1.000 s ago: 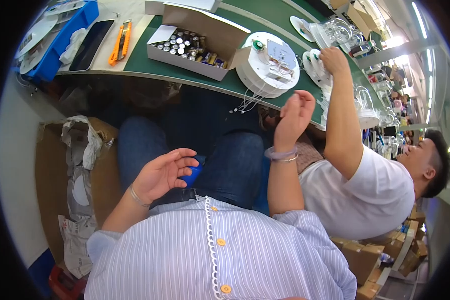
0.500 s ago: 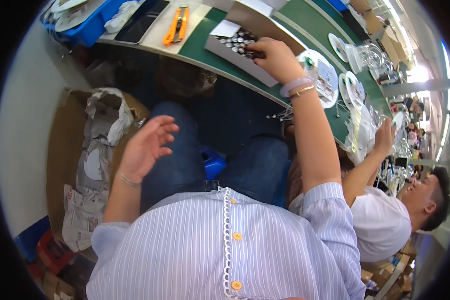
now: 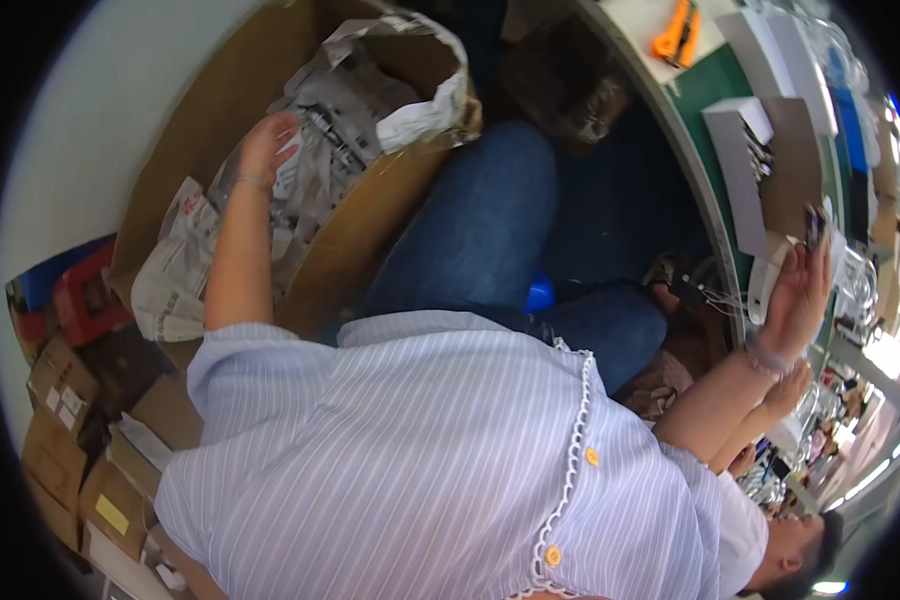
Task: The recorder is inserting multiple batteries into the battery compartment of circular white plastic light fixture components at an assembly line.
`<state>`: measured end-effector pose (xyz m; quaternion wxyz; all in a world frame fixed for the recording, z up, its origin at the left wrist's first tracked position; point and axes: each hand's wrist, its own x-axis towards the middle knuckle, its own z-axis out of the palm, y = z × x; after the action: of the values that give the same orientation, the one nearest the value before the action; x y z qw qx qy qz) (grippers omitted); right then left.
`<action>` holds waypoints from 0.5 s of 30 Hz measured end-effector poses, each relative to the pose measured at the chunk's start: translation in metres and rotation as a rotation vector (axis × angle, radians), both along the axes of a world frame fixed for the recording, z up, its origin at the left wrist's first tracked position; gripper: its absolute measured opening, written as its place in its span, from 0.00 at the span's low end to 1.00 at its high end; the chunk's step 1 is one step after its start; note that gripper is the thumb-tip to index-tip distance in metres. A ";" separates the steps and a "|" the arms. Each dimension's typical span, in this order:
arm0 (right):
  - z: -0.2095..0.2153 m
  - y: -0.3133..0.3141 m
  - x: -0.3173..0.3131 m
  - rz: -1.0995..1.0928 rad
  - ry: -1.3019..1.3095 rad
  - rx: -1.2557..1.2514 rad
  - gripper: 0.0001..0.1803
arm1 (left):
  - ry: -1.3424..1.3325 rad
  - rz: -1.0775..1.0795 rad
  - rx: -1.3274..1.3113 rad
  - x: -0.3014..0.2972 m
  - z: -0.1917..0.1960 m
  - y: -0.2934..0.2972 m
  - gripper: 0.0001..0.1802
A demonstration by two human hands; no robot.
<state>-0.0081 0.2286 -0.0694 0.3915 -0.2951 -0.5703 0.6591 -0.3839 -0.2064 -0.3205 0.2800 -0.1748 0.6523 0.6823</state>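
My left hand (image 3: pixel 268 150) reaches into a large cardboard box (image 3: pixel 355 235) beside my left leg. Its fingers are slightly apart, over crumpled clear plastic bags (image 3: pixel 315 185), and nothing shows in its grip. A dark and silvery slim part (image 3: pixel 332 138) lies among the bags near the fingertips. At the far right my raised right hand (image 3: pixel 800 300) pinches something small, dark and shiny (image 3: pixel 817 226) at its fingertips; its exact kind is blurred. Beyond that hand, an open white box (image 3: pixel 735 165) on the green-topped table holds several small dark pieces with shiny ends.
An orange cutter (image 3: pixel 678 35) lies on the table's pale part. Cardboard cartons (image 3: pixel 65 400) and a red plastic stool or crate (image 3: pixel 82 285) stand at the left. A co-worker (image 3: pixel 785 545) sits at the right, and thin white cables (image 3: pixel 715 297) hang off the table edge.
The view has swung left. My left hand has moved from beside my leg into the cardboard box. My right hand has come out of the white box with small dark pieces.
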 end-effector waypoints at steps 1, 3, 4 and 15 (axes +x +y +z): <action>0.003 -0.017 -0.003 0.134 0.151 -0.185 0.17 | -0.044 -0.080 -0.131 0.001 -0.018 -0.010 0.13; -0.001 -0.051 -0.014 0.294 0.338 -0.468 0.17 | -0.069 -0.249 -0.369 0.005 -0.047 -0.026 0.13; -0.002 -0.067 -0.017 0.421 0.539 -0.724 0.17 | -0.043 -0.350 -0.468 0.005 -0.066 -0.025 0.13; -0.072 -0.154 -0.042 0.556 0.532 -1.270 0.13 | 0.096 -0.150 -1.074 0.011 -0.156 -0.073 0.22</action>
<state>-0.0497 0.0742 -0.1409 0.0891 -0.1395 -0.0190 0.9860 -0.3732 -0.2795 -0.4769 0.1692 -0.2149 0.9319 0.2383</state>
